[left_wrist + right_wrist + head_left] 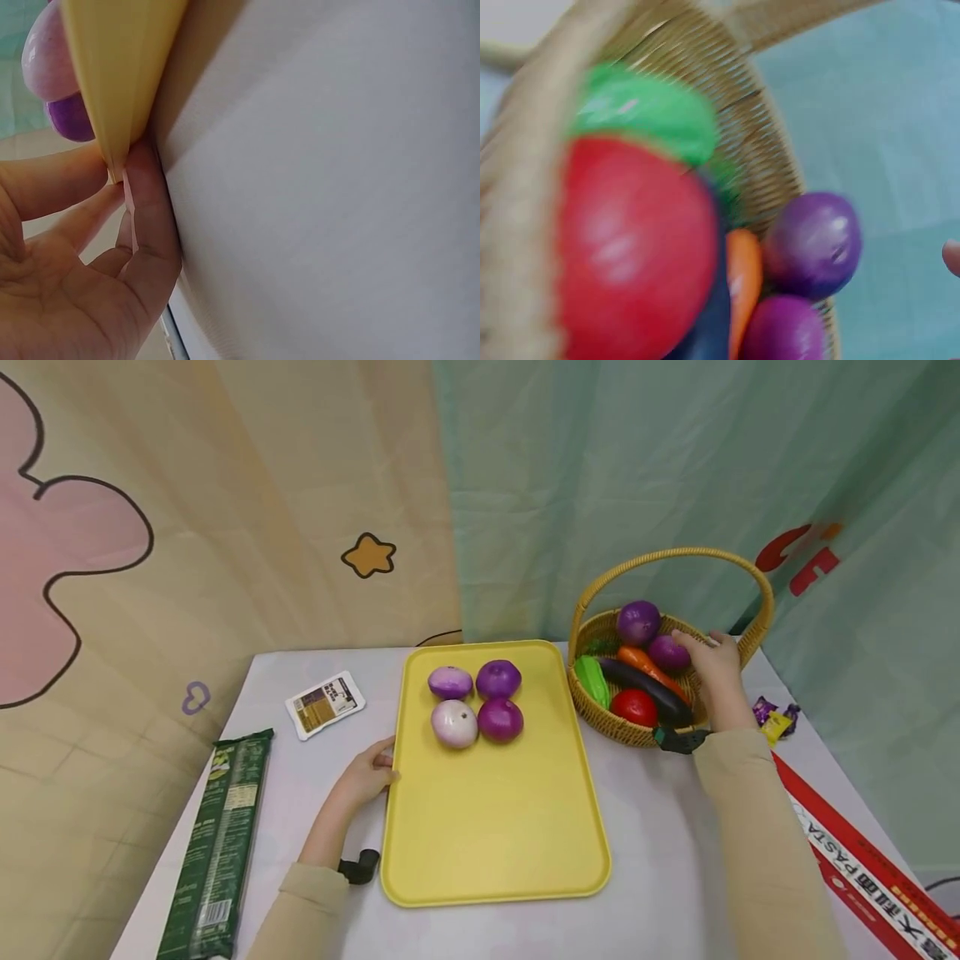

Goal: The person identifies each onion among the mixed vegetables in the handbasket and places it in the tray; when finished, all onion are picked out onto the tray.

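Note:
A yellow tray lies mid-table with several onions at its far end, purple and pale. My left hand pinches the tray's left rim; in the left wrist view the thumb and fingers close on the tray's edge. A wicker basket at the right holds two purple onions, a carrot, an eggplant, a tomato and a green vegetable. My right hand reaches into the basket, its straight fingers at the nearer onion. The right wrist view is blurred.
A green pasta pack lies along the table's left edge and a small white packet sits left of the tray. A red pasta box and some wrapped sweets lie at the right. Curtains hang close behind the table.

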The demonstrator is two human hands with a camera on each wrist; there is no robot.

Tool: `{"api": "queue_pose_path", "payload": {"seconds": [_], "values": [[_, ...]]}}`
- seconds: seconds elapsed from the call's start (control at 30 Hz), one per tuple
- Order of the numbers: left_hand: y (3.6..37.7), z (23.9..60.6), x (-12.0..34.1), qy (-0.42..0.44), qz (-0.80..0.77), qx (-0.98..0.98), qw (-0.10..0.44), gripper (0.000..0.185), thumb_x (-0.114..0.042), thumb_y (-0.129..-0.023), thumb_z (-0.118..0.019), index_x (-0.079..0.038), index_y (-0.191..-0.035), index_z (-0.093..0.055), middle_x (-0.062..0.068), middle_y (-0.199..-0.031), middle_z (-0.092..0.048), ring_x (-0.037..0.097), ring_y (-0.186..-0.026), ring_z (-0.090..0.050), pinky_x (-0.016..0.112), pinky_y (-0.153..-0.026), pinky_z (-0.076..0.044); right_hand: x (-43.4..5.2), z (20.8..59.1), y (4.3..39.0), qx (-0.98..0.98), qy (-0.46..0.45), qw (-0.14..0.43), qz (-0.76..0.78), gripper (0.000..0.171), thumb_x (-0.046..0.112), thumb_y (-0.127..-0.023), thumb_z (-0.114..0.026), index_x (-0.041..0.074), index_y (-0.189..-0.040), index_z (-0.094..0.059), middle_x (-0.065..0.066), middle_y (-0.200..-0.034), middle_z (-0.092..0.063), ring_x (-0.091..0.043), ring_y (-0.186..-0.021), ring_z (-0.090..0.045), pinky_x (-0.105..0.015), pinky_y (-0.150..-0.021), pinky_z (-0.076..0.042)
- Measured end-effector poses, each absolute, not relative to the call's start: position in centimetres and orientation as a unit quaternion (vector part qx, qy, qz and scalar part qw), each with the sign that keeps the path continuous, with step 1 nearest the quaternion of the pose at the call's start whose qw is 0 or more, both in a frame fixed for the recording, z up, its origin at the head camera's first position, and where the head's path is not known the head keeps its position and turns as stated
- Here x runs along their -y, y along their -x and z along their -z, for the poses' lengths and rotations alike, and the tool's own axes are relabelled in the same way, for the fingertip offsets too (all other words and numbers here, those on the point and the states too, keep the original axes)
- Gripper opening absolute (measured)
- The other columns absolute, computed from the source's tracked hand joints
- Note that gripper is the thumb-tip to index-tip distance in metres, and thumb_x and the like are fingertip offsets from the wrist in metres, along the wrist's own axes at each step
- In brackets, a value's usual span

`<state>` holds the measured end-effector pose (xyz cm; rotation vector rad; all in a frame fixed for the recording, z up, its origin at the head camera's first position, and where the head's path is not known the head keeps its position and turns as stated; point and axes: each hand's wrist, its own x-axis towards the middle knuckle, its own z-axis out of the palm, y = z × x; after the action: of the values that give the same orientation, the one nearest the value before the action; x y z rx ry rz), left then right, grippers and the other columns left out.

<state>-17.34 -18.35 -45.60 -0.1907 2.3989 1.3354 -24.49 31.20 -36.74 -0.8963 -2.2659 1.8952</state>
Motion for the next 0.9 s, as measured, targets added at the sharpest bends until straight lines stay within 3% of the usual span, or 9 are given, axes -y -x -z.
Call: {"api": "queue_pose_path", "payload": {"seconds": [0.27, 0.47, 0.57, 0.67, 0.9], "values": [[17.3, 46.2, 18.3, 0.067, -0.482, -0.853, 0.190, 0.066, 0.008, -0.085, -0.056, 0.003, -0.148, -0.038, 0.017, -0.102, -0.053, 0.020, -0.083, -0.056, 0.029, -0.069, -0.055, -30.8, 37.7, 26.8, 0.691, 0.324, 0.033, -0.645, 0.095, 0.043, -0.092, -0.059, 0.011, -0.159, 0.000, -0.007, -0.166, 0.002, -0.019, -0.151, -0.008, -0.030, -0.124, -0.015], [17.0, 46.2, 18.1, 0.066, -0.485, -0.852, 0.186, 0.066, 0.008, -0.084, -0.057, 0.003, -0.147, -0.039, 0.017, -0.101, -0.054, 0.020, -0.082, -0.056, 0.028, -0.068, -0.054, -30.8, 40.3, 27.9, 0.649, 0.377, 0.050, -0.659, 0.081, 0.030, -0.091, -0.064, 0.006, -0.155, -0.022, -0.010, -0.161, -0.014, -0.016, -0.142, -0.025, -0.023, -0.119, -0.024], [17.0, 46.1, 18.3, 0.069, -0.487, -0.852, 0.180, 0.066, 0.008, -0.084, -0.057, 0.003, -0.147, -0.040, 0.018, -0.102, -0.055, 0.020, -0.082, -0.057, 0.029, -0.068, -0.055, -30.5, 40.9, 28.4, 0.674, 0.376, 0.050, -0.634, 0.077, 0.031, -0.089, -0.067, 0.004, -0.152, -0.030, -0.013, -0.158, -0.010, -0.020, -0.141, -0.022, -0.026, -0.120, -0.022], [17.0, 46.2, 18.5, 0.071, -0.487, -0.852, 0.180, 0.066, 0.008, -0.084, -0.057, 0.002, -0.148, -0.039, 0.018, -0.103, -0.055, 0.020, -0.084, -0.058, 0.030, -0.070, -0.055, -30.3, 41.3, 28.5, 0.714, 0.360, 0.044, -0.598, 0.081, 0.034, -0.089, -0.067, 0.003, -0.153, -0.028, -0.017, -0.156, -0.003, -0.027, -0.143, -0.015, -0.032, -0.123, -0.018], [17.2, 46.4, 18.5, 0.074, -0.487, -0.851, 0.181, 0.066, 0.006, -0.085, -0.057, 0.000, -0.149, -0.039, 0.019, -0.106, -0.056, 0.021, -0.085, -0.059, 0.030, -0.072, -0.056, -30.4, 41.8, 27.6, 0.785, 0.330, 0.065, -0.519, 0.077, 0.037, -0.091, -0.065, -0.001, -0.149, -0.032, -0.024, -0.154, -0.026, -0.035, -0.142, -0.025, -0.041, -0.121, -0.024]]}}
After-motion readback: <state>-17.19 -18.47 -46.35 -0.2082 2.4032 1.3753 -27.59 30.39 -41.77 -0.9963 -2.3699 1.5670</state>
